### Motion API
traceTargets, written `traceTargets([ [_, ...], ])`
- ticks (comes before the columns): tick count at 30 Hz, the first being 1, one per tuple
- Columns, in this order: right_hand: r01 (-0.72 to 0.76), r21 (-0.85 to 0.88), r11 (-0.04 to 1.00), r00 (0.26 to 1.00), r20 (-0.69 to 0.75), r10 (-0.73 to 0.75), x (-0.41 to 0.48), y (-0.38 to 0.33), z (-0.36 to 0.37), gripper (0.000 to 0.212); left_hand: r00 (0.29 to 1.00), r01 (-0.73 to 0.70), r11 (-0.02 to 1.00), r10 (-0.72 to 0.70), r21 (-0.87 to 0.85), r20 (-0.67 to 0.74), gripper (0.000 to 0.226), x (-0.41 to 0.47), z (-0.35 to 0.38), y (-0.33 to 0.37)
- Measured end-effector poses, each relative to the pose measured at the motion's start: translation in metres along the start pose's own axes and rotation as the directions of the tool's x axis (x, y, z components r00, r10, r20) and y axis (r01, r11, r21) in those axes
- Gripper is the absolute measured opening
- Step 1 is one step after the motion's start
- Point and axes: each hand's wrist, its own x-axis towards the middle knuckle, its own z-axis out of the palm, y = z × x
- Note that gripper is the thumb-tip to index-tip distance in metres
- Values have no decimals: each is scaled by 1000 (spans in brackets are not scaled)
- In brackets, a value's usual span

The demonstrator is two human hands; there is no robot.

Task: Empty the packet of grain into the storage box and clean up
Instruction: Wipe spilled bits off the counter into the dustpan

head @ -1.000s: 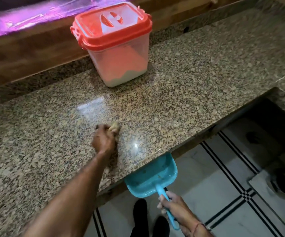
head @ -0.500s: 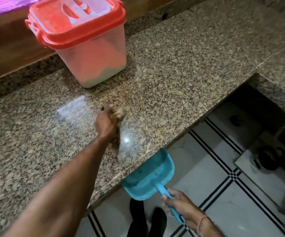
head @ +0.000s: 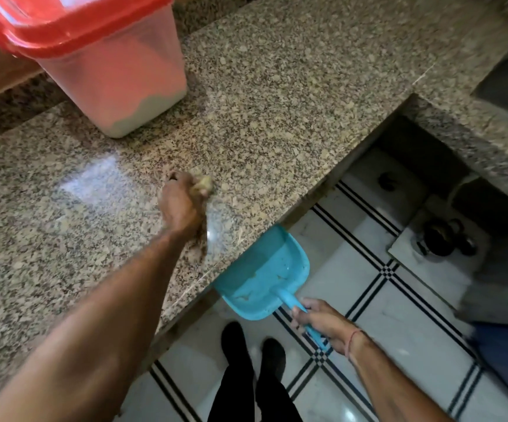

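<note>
A clear storage box (head: 115, 83) with a red lid (head: 64, 28) stands at the back left of the granite counter (head: 277, 102), with pale grain in its bottom. My left hand (head: 179, 205) is closed on a yellowish cloth (head: 202, 185) and presses it on the counter, a little in from the front edge. My right hand (head: 319, 321) grips the handle of a blue dustpan (head: 265, 278), held just below and against the counter's front edge. A few bits of debris lie in the pan.
Below the counter is white floor tile with black lines (head: 368, 300), and my two dark shoes (head: 252, 348) stand on it. A second granite ledge (head: 475, 138) runs at the right, with dark objects on the floor (head: 444, 239) beneath it.
The view has drifted right and closer, so the box sits further up and left in frame. My left hand with the cloth shifted slightly along the counter; the dustpan stays at the edge.
</note>
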Motion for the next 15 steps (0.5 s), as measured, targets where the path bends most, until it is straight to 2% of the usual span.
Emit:
traceTargets([
  [2,-11,16,1000,1000,0,11,-1,-2,3,17,976,-165,986,166,-17,141,6,-33,21,16],
  [4,-12,43,999,1000,-8,12,-3,-4,4,12,917,-313,949,310,-27,252,4,-55,35,23],
  [6,-8,38,999,1000,-21,8,-5,-6,3,11,943,-261,964,264,-40,202,2,-43,30,13],
  [8,3,36,999,1000,-28,-2,-5,-3,0,14,994,-98,995,97,7,47,9,-7,10,-10],
  [9,4,43,999,999,-32,-3,-6,-2,-2,16,999,-14,997,17,75,-45,11,13,-4,-23],
  [11,-4,57,998,999,-53,7,-7,1,-7,18,985,129,989,-119,73,-127,16,39,-21,-32],
  [12,-10,64,998,998,-62,14,-7,1,-9,21,984,139,987,-129,75,-123,18,43,-18,-28],
  [13,-21,72,997,997,-68,26,-7,2,-11,23,994,88,993,-82,83,-72,17,38,-11,-15],
  [14,-26,77,997,997,-75,32,-6,3,-11,25,1000,4,999,-5,45,15,15,28,3,-1],
  [15,-31,83,996,996,-83,38,-5,4,-12,25,988,-80,995,87,-64,130,12,11,18,17],
])
